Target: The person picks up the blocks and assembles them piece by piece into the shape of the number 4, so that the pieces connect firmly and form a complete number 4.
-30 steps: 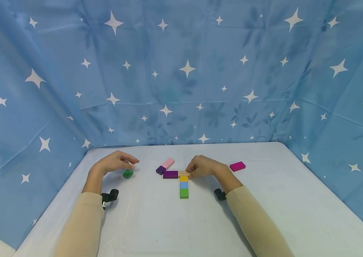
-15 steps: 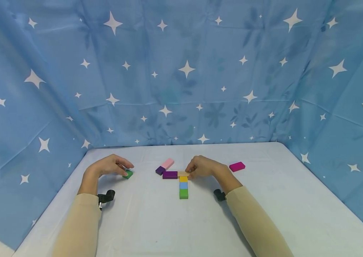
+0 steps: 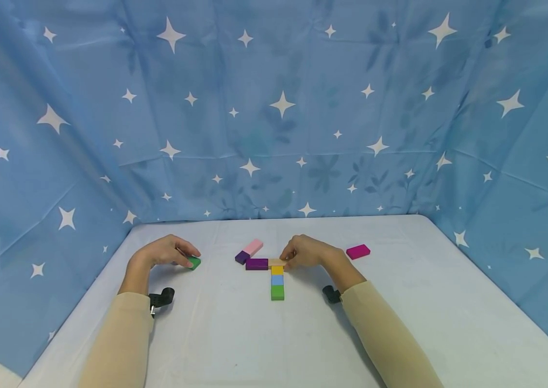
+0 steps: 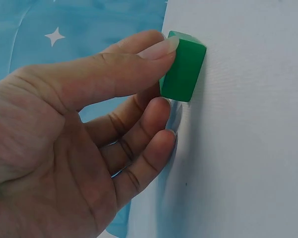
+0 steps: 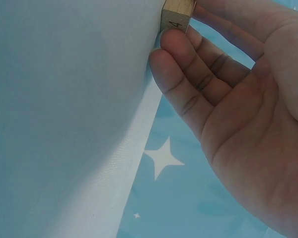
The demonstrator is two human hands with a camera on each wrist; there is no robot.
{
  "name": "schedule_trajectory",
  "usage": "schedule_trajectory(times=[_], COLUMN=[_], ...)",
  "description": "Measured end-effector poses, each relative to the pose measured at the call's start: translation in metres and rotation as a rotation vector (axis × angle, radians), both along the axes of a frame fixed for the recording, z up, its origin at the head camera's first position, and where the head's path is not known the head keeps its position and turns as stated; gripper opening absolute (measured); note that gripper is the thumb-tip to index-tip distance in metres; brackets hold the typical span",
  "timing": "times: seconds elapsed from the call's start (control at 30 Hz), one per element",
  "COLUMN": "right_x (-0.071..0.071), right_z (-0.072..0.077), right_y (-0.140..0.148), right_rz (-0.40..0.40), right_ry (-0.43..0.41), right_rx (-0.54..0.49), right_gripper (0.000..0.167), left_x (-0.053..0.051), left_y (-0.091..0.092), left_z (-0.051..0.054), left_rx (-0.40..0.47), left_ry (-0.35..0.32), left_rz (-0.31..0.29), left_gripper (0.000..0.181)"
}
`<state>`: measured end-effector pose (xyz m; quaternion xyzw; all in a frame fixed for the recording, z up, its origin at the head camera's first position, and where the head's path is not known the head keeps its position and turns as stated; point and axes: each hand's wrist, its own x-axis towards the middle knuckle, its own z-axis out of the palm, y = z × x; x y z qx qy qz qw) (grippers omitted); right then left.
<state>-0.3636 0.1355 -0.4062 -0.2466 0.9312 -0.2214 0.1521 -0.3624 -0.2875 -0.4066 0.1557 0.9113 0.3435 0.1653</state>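
Note:
The left hand [image 3: 166, 251] pinches a dark green block [image 3: 194, 262] at the left; in the left wrist view the thumb lies on the green block [image 4: 184, 68]. The right hand [image 3: 307, 251] holds the right end of a plain wooden block [image 3: 275, 263], whose end [image 5: 176, 22] shows a "4" in the right wrist view. A purple block [image 3: 257, 264] touches the wooden block's left end. Below it run a yellow block [image 3: 277, 270], a blue block [image 3: 277, 280] and a light green block [image 3: 277, 292] in a column.
A pink block [image 3: 253, 247] and a dark violet block [image 3: 242, 257] lie end to end, slanted, behind the purple one. A magenta block [image 3: 358, 251] lies right of the right hand. A blue star-patterned curtain [image 3: 274, 108] stands behind the white table [image 3: 216, 334].
The left hand has come down and slightly left onto the dark green block and taken hold of it. The right hand has stayed at the wooden block.

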Motion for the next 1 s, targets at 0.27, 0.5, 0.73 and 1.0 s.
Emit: schedule_trajectory(times=[0.27, 0.5, 0.73, 1.0], right_x=[0.000, 0.001, 0.000, 0.000], right_z=[-0.001, -0.002, -0.002, -0.002], right_y=[0.000, 0.000, 0.001, 0.001], right_rz=[0.003, 0.002, 0.001, -0.001], right_ry=[0.002, 0.022, 0.013, 0.011], right_rx=[-0.001, 0.004, -0.003, 0.000], right_gripper=[0.027, 0.027, 0.027, 0.028], left_x=[0.000, 0.002, 0.003, 0.002], left_y=[0.003, 0.008, 0.009, 0.014], left_z=[-0.001, 0.001, 0.001, 0.001], left_rx=[-0.018, -0.033, -0.033, -0.033], left_ry=[0.007, 0.006, 0.009, 0.055], left_rz=[0.029, 0.065, 0.071, 0.067], left_gripper=[0.034, 0.032, 0.035, 0.032])
